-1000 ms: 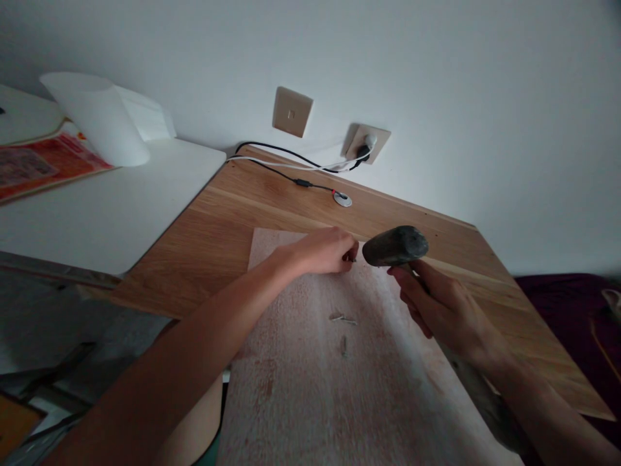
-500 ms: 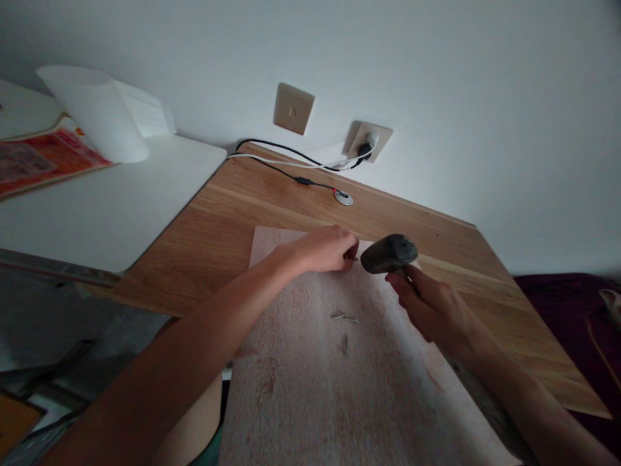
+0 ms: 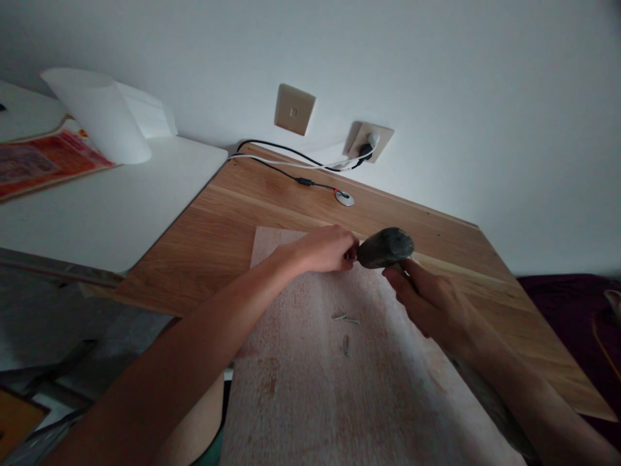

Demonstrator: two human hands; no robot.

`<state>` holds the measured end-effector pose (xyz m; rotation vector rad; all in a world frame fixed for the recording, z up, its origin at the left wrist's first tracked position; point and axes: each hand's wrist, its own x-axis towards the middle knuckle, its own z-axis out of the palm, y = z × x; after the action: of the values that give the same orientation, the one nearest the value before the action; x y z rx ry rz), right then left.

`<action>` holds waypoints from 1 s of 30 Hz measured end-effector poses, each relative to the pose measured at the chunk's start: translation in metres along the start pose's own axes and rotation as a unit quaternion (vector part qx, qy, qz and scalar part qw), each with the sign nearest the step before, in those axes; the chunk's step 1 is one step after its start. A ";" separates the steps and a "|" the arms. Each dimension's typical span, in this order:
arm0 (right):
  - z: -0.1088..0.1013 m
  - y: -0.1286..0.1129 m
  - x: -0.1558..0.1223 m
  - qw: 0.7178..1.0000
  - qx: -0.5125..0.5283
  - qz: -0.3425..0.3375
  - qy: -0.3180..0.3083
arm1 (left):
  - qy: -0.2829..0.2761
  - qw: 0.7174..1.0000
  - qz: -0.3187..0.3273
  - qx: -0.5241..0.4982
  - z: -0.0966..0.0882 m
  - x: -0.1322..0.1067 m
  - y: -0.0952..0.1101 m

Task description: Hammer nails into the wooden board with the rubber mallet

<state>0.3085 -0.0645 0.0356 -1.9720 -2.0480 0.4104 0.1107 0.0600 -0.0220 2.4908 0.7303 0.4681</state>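
My left hand (image 3: pixel 323 249) is pinched shut on a small nail, held against a pale reddish board (image 3: pixel 310 382) that lies on the wooden table (image 3: pixel 218 226). My right hand (image 3: pixel 429 301) grips the handle of a hammer. The dark hammer head (image 3: pixel 385 247) sits right against the nail at my left fingertips. Three loose nails (image 3: pixel 344 327) lie on the board just below the hands.
Black and white cables (image 3: pixel 295 169) run from a wall socket (image 3: pixel 366 142) across the table's far edge to a small metal disc (image 3: pixel 345 199). A white surface (image 3: pixel 111 207) with a white lampshade (image 3: pixel 99 116) and a red printed sheet (image 3: pixel 39 162) adjoins on the left.
The hammer head has swung left and down from its raised position and now meets the nail. My left hand has stayed where it was.
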 end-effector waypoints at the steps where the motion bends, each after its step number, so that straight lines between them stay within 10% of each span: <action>1: 0.001 -0.002 0.000 1.000 0.002 0.008 -0.020 | -0.001 1.000 -0.003 0.006 0.000 0.000 0.000; 30: 0.004 0.003 -0.004 0.999 0.025 0.021 -0.031 | -0.001 1.000 -0.017 -0.003 -0.002 -0.001 0.002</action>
<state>0.3101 -0.0683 0.0309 -2.0001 -2.0155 0.5318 0.1098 0.0587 -0.0197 2.4694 0.7674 0.4551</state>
